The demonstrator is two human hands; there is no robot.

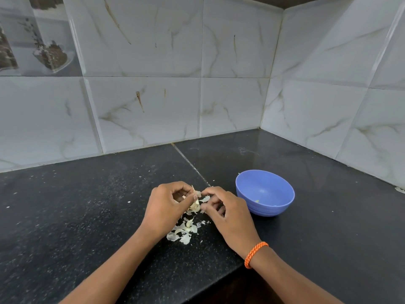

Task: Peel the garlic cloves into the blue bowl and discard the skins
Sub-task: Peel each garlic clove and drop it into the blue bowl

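Note:
Both hands meet over the black counter [76, 216]. My left hand [166, 207] grips a garlic piece [195, 205] with papery skin hanging from it. My right hand [223, 211], with an orange thread band on its wrist, pinches the skin at the top of that garlic with thumb and forefinger. A heap of pale loose skins [183, 231] lies on the counter just below the hands. The blue bowl [265, 191] stands to the right of my right hand; only a tiny greenish speck shows inside it.
Marble-look wall tiles [197, 73] close off the back and right side, forming a corner. The counter's front edge [219, 279] steps back near my right forearm. White crumbs dot the left part of the counter.

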